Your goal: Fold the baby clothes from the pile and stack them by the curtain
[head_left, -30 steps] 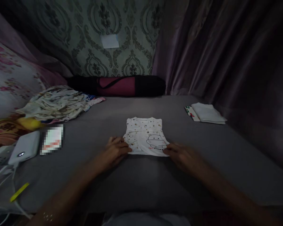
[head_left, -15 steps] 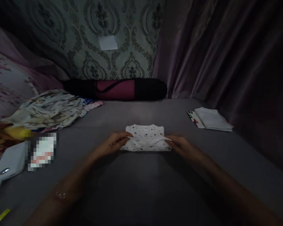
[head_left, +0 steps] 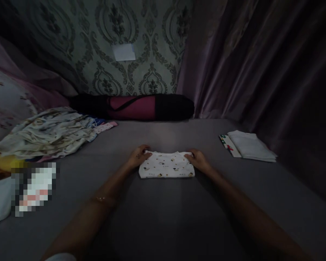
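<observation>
A small white shirt [head_left: 167,165] printed with little dark and yellow figures lies folded into a flat rectangle on the grey sheet. Its neckline edge faces away from me. My left hand [head_left: 139,157] grips the far left corner, thumb on top and fingers behind the edge. At the far right corner my right hand [head_left: 200,161] pinches the cloth in the same way. The fingertips under the cloth are partly hidden.
To the left lies a heap of rumpled patterned cloth [head_left: 51,130], with a white device [head_left: 0,199] nearer me. Folded white cloths [head_left: 251,145] rest on the right. A long black and maroon bag [head_left: 136,107] lies along the wall. Purple curtains [head_left: 217,61] hang on the right.
The shirt's near part has been folded over to the far edge, making one flat layer on top. Both hands have moved away from me to the far corners.
</observation>
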A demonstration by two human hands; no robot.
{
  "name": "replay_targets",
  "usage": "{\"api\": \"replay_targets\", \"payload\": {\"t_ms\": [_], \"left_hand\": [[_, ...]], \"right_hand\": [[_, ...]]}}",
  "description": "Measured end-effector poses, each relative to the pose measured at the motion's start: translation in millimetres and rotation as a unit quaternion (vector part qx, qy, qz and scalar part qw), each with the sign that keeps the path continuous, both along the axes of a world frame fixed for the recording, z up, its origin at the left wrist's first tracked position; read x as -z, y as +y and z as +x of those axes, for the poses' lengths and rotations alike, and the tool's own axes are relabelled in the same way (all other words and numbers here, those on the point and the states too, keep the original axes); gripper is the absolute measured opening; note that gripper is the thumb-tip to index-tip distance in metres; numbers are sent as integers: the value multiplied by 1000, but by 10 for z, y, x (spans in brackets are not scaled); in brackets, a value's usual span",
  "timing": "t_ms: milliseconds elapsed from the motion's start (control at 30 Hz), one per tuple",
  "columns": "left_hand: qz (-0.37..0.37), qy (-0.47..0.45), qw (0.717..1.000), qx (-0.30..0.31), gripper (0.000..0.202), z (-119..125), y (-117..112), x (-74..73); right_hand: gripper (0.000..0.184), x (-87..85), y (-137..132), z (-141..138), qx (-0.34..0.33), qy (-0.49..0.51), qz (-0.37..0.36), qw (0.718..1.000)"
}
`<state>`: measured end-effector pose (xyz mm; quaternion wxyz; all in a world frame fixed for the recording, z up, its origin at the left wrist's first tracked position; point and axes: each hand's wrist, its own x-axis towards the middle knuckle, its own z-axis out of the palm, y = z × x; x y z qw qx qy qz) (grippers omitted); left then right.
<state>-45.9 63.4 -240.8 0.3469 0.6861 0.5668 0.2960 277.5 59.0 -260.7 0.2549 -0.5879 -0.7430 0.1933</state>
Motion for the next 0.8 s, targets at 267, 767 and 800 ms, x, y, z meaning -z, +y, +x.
{"api": "replay_targets", "payload": {"t_ms": [267, 767, 800], "left_hand": [[-39, -83, 983, -157, 51, -65, -319, 25], [69, 62, 973, -210, 15, 180, -441, 188], [68, 84, 971, -212, 16, 186, -449, 210]], "right_hand": [[39, 140, -114, 177, 109, 156, -40, 981], [35, 28, -322, -222, 137, 70, 68, 986], [36, 32, -343, -225, 133, 44, 69, 988]]}}
